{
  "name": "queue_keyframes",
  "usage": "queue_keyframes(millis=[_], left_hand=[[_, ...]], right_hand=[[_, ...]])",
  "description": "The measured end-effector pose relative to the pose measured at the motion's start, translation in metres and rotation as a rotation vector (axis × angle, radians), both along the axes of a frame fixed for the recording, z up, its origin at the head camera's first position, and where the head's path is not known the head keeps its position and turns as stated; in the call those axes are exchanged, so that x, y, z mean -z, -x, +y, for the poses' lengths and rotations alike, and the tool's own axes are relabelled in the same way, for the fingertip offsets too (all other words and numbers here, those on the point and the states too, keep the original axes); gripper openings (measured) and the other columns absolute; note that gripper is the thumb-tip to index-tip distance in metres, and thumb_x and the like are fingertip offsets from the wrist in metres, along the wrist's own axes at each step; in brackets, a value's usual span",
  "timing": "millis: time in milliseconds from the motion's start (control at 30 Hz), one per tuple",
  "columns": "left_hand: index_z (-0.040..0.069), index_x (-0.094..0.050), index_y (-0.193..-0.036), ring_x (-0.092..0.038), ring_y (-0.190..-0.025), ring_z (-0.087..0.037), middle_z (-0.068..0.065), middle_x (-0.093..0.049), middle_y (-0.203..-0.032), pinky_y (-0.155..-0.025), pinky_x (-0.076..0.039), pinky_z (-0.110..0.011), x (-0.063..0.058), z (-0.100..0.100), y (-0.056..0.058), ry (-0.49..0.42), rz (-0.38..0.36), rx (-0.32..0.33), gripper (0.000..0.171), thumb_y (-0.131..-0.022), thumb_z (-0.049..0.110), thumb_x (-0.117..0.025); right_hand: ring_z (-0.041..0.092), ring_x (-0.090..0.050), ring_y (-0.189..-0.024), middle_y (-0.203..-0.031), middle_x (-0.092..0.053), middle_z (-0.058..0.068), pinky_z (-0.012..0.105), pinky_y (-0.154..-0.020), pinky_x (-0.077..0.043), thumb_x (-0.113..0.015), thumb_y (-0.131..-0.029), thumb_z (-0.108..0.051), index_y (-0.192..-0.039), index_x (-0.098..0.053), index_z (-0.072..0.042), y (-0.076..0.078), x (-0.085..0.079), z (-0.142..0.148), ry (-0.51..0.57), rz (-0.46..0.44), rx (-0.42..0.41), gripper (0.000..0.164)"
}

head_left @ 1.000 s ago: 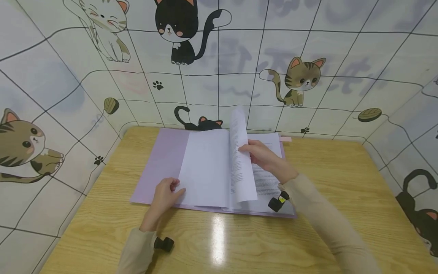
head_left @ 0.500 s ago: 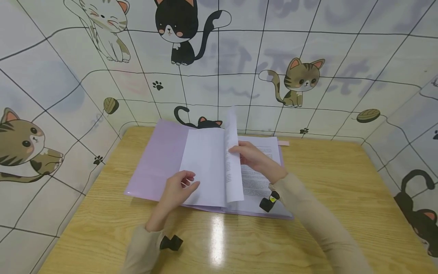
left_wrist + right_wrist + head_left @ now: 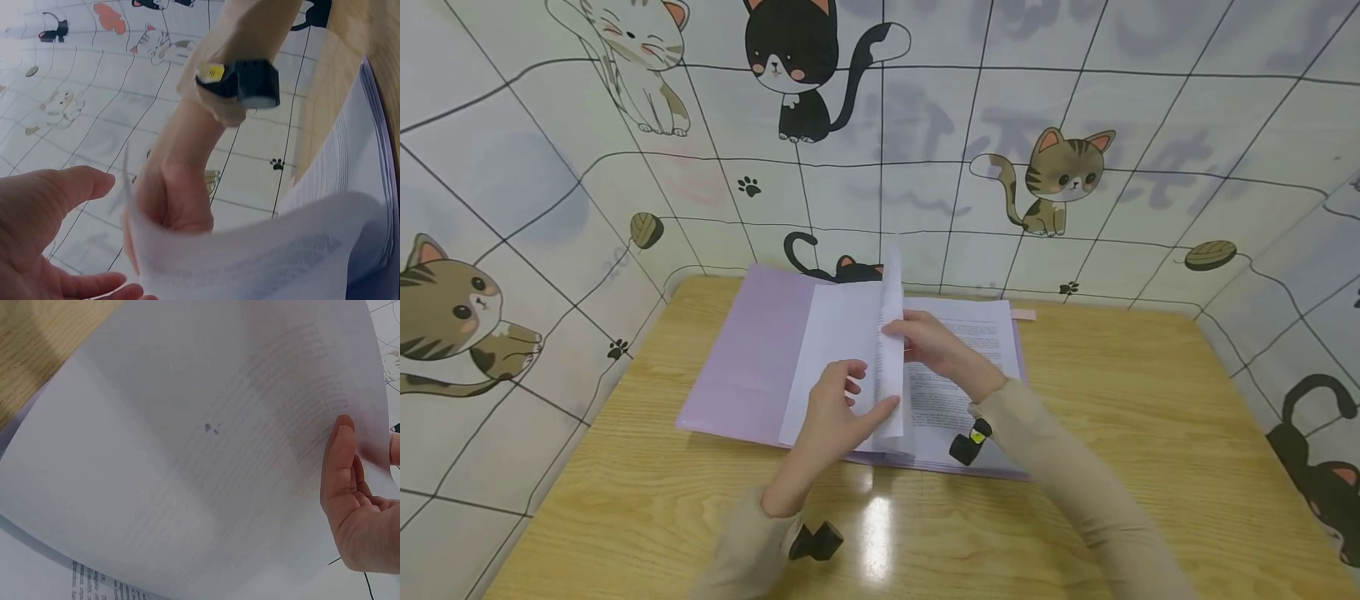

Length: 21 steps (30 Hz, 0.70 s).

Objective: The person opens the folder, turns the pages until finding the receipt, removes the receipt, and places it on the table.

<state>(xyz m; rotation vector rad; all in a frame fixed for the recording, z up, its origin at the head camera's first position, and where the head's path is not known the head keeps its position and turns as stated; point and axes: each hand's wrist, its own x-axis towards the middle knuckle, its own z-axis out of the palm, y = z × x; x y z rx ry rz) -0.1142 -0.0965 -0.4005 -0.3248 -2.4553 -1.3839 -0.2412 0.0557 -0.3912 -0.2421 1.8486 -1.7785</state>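
A purple folder (image 3: 730, 367) lies spread on the table, with printed sheets in its right half and a blank page back on the left. My right hand (image 3: 936, 346) pinches a printed sheet (image 3: 891, 350) that stands on edge, curved, near the folder's middle. In the right wrist view the sheet (image 3: 175, 462) bends up, faint print showing through, and the right hand (image 3: 359, 506) has its fingers against the back. My left hand (image 3: 838, 417) hovers over the left page, thumb and fingers apart. Seen from the left wrist, the left hand (image 3: 44, 219) is close beside the sheet's free edge.
The wooden table (image 3: 1150, 417) extends on both sides of the folder. A pale pink tab (image 3: 1024, 315) sticks out at the folder's upper right. Behind stands a wall covering (image 3: 925, 125) printed with cartoon cats and grid lines.
My right hand has carried the raised sheet leftward, from over the right-hand pages to the folder's middle. The left hand has come off the left page's lower edge and moved right towards the sheet.
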Motion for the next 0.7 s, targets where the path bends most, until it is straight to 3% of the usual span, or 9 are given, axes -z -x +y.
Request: queue_keyframes(millis=[267, 467, 700], left_hand=[[-0.006, -0.047, -0.103, -0.049, -0.082, -0.027, -0.017, -0.048, -0.097, -0.067, -0.045, -0.032, -0.003, 0.017, -0.002, 0.117, 0.06, -0.062, 0.052, -0.067, 0.016, -0.077], [-0.007, -0.047, -0.105, -0.05, -0.081, -0.026, -0.019, -0.046, -0.1, -0.063, -0.048, -0.033, -0.004, 0.016, -0.004, 0.187, 0.061, -0.095, 0.047, -0.064, 0.001, -0.068], [-0.008, -0.05, -0.103, -0.055, -0.079, -0.028, -0.021, -0.05, -0.101, -0.063, -0.049, -0.034, -0.004, 0.01, -0.004, 0.208, 0.061, -0.12, 0.037, -0.067, -0.012, -0.061]], right_hand=[[0.017, -0.062, -0.083, -0.108, -0.06, 0.016, 0.034, -0.078, -0.05, -0.05, -0.09, -0.011, -0.128, -0.044, 0.01, -0.001, 0.002, -0.008, 0.017, -0.009, 0.025, 0.044], [0.015, -0.062, -0.079, -0.104, -0.061, 0.016, 0.03, -0.071, -0.052, -0.052, -0.089, -0.011, -0.124, -0.047, 0.01, -0.002, 0.004, -0.011, 0.012, 0.002, 0.027, 0.041], [0.017, -0.062, -0.077, -0.088, -0.063, 0.005, 0.028, -0.067, -0.053, -0.053, -0.091, -0.015, -0.126, -0.047, 0.008, -0.003, 0.003, -0.01, -0.016, -0.015, -0.022, 0.043]])
